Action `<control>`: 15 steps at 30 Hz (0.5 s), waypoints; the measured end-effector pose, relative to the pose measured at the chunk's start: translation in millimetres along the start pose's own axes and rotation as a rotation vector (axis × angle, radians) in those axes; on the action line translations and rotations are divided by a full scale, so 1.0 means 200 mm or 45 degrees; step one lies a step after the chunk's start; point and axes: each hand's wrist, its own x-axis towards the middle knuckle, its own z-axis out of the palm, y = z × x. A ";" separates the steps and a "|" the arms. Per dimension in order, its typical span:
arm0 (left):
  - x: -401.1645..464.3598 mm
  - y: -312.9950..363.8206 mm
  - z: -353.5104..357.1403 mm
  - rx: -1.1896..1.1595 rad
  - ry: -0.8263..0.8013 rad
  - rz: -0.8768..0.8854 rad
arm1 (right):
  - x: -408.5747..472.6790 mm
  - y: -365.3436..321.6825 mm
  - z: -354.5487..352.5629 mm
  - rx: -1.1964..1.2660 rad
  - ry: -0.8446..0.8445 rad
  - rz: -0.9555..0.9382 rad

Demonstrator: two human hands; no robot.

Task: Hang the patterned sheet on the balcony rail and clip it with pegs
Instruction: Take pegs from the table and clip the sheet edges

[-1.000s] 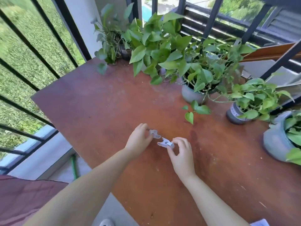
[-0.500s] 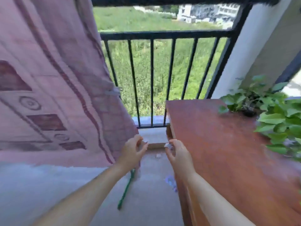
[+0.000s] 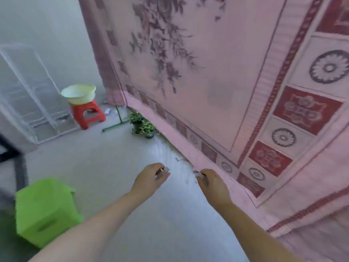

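No readable writing anywhere. Left hand point(image 3: 150, 179) lower centre, fingers curled round a pale peg point(image 3: 164, 171). Right hand point(image 3: 212, 183) just right of it, pinching a second peg point(image 3: 198, 174). Patterned sheet point(image 3: 217, 76) hangs across the right and top, right hand against its lower hem.

The patterned sheet point(image 3: 217, 76) is hanging at the right, its lower edge trailing to the floor point(image 3: 113, 167). A potted plant point(image 3: 142, 125) is sitting just beside that edge; left of it a basin point(image 3: 78, 92) is resting on a stool point(image 3: 87, 114), with a wire rack point(image 3: 26, 95) standing further left and a box point(image 3: 44, 210) lying nearest
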 end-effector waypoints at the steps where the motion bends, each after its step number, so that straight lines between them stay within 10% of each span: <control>1: 0.03 -0.08 -0.09 0.015 0.050 -0.026 | 0.10 -0.10 0.07 0.013 -0.038 -0.044; 15: 0.80 -1.03 -0.94 0.139 0.457 -0.446 | 1.61 -0.96 0.87 -0.019 -0.399 -0.526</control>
